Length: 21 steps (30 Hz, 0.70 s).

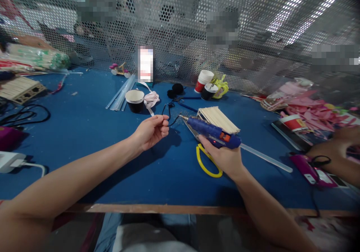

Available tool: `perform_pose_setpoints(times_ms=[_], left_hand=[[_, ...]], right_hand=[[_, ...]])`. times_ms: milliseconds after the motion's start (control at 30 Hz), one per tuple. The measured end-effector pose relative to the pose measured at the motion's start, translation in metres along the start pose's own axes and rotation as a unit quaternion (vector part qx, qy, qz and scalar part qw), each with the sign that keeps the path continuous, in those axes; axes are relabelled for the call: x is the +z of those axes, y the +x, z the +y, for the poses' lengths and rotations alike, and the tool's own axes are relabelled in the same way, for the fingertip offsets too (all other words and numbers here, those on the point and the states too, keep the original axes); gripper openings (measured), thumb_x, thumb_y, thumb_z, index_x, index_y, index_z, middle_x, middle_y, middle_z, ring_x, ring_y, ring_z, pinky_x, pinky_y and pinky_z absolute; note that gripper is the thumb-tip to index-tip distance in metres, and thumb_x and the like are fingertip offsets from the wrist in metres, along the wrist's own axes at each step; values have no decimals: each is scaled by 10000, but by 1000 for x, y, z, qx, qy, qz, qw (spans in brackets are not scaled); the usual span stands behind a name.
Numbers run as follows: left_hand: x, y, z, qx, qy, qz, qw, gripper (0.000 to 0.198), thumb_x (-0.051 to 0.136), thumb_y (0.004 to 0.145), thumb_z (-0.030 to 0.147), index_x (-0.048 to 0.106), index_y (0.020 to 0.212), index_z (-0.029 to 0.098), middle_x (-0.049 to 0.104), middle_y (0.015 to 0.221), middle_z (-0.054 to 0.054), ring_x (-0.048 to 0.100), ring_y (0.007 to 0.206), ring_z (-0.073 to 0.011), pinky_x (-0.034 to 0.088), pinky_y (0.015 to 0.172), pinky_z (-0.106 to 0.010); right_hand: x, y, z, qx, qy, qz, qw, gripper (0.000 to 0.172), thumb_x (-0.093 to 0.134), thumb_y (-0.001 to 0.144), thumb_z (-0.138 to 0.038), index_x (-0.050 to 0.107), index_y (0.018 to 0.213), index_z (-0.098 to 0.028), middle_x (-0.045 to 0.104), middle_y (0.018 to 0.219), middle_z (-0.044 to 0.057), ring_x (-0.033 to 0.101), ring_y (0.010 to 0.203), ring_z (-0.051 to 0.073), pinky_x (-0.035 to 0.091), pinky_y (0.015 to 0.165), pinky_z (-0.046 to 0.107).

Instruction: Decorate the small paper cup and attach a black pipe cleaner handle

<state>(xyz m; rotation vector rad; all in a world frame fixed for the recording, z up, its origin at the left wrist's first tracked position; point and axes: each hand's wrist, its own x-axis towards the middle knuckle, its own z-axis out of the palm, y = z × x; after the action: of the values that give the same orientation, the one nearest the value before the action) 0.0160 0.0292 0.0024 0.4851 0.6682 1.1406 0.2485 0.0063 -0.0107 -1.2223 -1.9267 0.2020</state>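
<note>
Fingers of my left hand [154,131] are pinched on a thin black cord [173,122], whose end reaches to the metal nozzle of a blue glue gun [209,130]. My right hand [223,155] is wrapped round the gun's handle, and a clear glue stick [268,158] sticks out of its back. Beneath the gun lie scissors with yellow handles [208,169]. Just behind the gun is a small bundle of pale wooden sticks [219,119]. A black paper cup [135,101] and a pink-white ribbon [152,99] stand beyond my left hand.
Clear glue sticks [121,94], a lit phone [146,65], black pompoms [176,90] and a red cup [203,82] are farther back. At right, another person's hand [334,154] is near a purple power strip [312,171]. A mesh screen [180,30] borders the blue table [92,132].
</note>
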Motion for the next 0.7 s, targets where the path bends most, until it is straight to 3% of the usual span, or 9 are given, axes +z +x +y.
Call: perform_pose_setpoints(times_ms=[100, 233, 500, 700], left_hand=[[-1, 0, 0, -1, -2, -4, 1000, 103, 403, 838, 109, 500, 808, 95, 457, 588, 4, 420, 455, -50, 352, 450, -175], [-2, -1, -1, -2, -1, -8, 1000, 98, 409, 836, 112, 502, 809, 94, 455, 589, 5, 420, 456, -49, 352, 451, -175], [-1, 2, 0, -1, -5, -15, 1000, 95, 410, 834, 109, 501, 813, 93, 458, 596, 3, 420, 459, -49, 352, 451, -177], [-2, 0, -1, -2, -7, -15, 1000, 93, 412, 834, 106, 501, 812, 94, 457, 593, 4, 420, 456, -49, 352, 450, -176]], right_hand=[[0, 1, 2, -4, -2, 0, 1000, 193, 617, 718, -313, 658, 894, -246, 675, 766, 40, 640, 874, 256, 549, 670, 365], [2, 0, 2, -4, -1, -2, 1000, 206, 607, 726, -325, 654, 911, -245, 678, 775, 42, 636, 892, 260, 549, 689, 378], [-1, 0, 1, -15, -26, 3, 1000, 174, 612, 719, -312, 667, 866, -236, 671, 685, 24, 654, 791, 225, 538, 678, 337], [-2, -1, -1, 7, -21, 11, 1000, 120, 590, 740, -299, 675, 781, -225, 635, 581, 2, 634, 590, 178, 530, 611, 332]])
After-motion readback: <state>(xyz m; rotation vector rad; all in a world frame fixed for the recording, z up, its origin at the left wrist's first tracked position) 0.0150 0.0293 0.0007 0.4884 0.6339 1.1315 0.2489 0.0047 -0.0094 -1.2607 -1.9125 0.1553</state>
